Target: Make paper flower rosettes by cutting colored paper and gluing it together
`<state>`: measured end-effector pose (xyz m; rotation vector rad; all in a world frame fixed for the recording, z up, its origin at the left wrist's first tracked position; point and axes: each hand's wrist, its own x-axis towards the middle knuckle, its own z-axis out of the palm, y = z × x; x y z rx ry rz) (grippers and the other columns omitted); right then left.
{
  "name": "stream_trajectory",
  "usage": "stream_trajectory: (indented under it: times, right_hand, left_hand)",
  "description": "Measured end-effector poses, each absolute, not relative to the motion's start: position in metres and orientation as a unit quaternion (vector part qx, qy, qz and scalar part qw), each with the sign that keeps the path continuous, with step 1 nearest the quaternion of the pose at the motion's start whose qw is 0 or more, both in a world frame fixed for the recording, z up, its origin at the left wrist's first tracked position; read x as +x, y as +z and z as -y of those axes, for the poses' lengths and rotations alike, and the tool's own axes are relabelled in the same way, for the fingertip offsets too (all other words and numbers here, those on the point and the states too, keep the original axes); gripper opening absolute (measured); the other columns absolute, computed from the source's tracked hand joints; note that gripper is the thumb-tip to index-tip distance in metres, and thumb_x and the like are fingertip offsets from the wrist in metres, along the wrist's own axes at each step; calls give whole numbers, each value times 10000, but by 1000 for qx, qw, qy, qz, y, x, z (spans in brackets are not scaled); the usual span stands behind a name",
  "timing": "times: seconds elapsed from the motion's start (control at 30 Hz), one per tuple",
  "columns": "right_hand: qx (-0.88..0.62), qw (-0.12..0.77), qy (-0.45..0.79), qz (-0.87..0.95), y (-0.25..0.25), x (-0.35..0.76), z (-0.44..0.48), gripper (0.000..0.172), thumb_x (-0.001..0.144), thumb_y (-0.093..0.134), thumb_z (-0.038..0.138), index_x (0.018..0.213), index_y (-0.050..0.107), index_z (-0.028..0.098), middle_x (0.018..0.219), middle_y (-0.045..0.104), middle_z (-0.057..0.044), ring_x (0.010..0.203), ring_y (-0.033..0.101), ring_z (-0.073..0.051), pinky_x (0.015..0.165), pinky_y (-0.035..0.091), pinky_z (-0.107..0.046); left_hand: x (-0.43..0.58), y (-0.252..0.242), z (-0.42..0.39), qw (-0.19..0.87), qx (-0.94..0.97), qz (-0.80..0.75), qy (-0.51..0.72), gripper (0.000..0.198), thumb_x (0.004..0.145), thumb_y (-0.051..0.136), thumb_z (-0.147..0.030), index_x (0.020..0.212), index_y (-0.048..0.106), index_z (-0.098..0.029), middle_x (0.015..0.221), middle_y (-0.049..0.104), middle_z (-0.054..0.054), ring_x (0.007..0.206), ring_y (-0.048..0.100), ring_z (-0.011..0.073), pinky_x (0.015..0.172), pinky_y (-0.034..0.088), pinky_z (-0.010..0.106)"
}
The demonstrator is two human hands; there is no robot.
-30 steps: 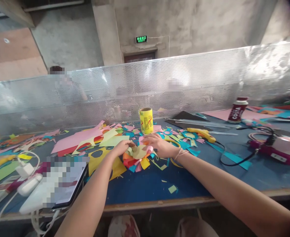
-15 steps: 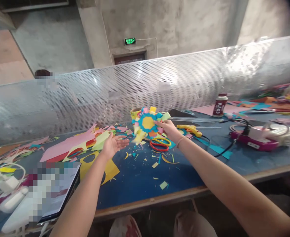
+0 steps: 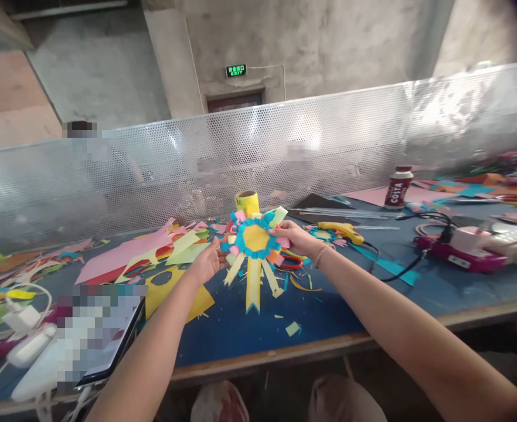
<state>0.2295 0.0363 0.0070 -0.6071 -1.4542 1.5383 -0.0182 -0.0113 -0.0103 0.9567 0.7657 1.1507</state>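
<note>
A paper rosette [image 3: 255, 237] is held up above the blue table, its face toward me. It has a yellow centre, a blue ruffled ring, coloured tabs around it and pale yellow tails hanging down. My right hand [image 3: 297, 239] pinches its right edge. My left hand [image 3: 208, 262] is at its left edge, fingers closed by the tabs there and partly hidden. Behind the rosette stands a yellow tape roll [image 3: 247, 203]. Red and yellow scissors [image 3: 292, 261] lie just below my right hand, partly covered.
Paper sheets and scraps [image 3: 122, 252] cover the table's left, beside a tablet [image 3: 113, 337]. On the right are a yellow glue gun [image 3: 344, 230], a bottle [image 3: 399, 187] and a purple power strip [image 3: 469, 258] with cables. A perforated metal screen [image 3: 350, 138] runs along the back.
The rosette has come down and turned to face me, with its tails now hanging straight. My left hand, spread open and apart before, has moved right to the rosette's left edge.
</note>
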Motion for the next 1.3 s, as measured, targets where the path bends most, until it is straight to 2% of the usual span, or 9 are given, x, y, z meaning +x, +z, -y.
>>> stream_trajectory:
  times: [0.1,0.3,0.53,0.73,0.83,0.93,1.0,1.13,1.3]
  right_hand:
    - [-214,409,639,615,4,222,-29,287,554,807,317,737,655,157,723,700,-38,706,672,-179,731,554,-306]
    - [-207,390,619,649,-1,215,-31,289,593,783,316,809,666,163,860,708,-62,833,671,-199,850,526,-354]
    - [-230,443,545,673,-5,212,-37,358,627,758,336,925,619,195,943,673,-57,919,637,-205,871,518,-389]
    - [-281,538,386,695,-2,218,-38,662,656,734,368,1247,448,288,1177,531,-73,955,600,-208,774,550,-388]
    - [-275,534,249,759,3,223,-37,475,671,728,349,1124,594,301,1232,473,-67,1105,519,-236,883,502,-414]
    - [-252,512,175,802,5,225,-37,207,717,696,334,920,704,297,1134,543,-55,1117,505,-234,968,433,-450]
    - [-247,514,198,797,5,224,-36,152,743,672,353,874,723,295,1082,583,-51,1065,539,-221,946,445,-444]
    - [-257,546,304,737,7,223,-35,193,733,667,424,811,735,262,1024,637,-51,977,586,-204,841,492,-386]
    - [-265,648,412,584,17,240,-51,280,687,693,478,840,716,244,840,663,-21,791,603,-134,725,499,-289]
  left_hand:
    - [-14,-6,18,666,415,-320,532,328,733,676,-423,899,610,-148,685,664,31,535,609,135,483,485,235]
    - [-8,3,27,605,451,-354,553,475,472,851,-224,862,585,-168,605,583,-57,457,518,65,452,454,189]
    - [-6,0,23,539,501,-340,586,519,514,807,-206,977,575,-161,617,567,-63,469,481,37,463,398,163]
    - [-6,-6,18,515,506,-359,591,592,524,782,-203,1072,562,-172,747,630,-14,595,571,89,568,446,214]
    - [-5,-7,18,514,509,-366,585,649,513,789,-199,1116,550,-178,767,640,-6,631,586,102,600,452,223]
    - [-4,-7,20,515,519,-367,575,661,523,790,-200,1133,540,-173,766,647,-1,612,577,96,599,449,223]
    - [-5,-7,20,513,524,-368,572,655,531,789,-204,1135,537,-170,761,646,-1,598,571,93,590,445,222]
    - [-6,-7,20,517,526,-367,567,658,532,790,-202,1138,535,-178,771,639,-9,594,565,85,579,437,212]
    - [-7,-7,18,528,504,-365,578,631,503,797,-204,1083,551,-167,753,639,-10,610,579,101,598,453,229]
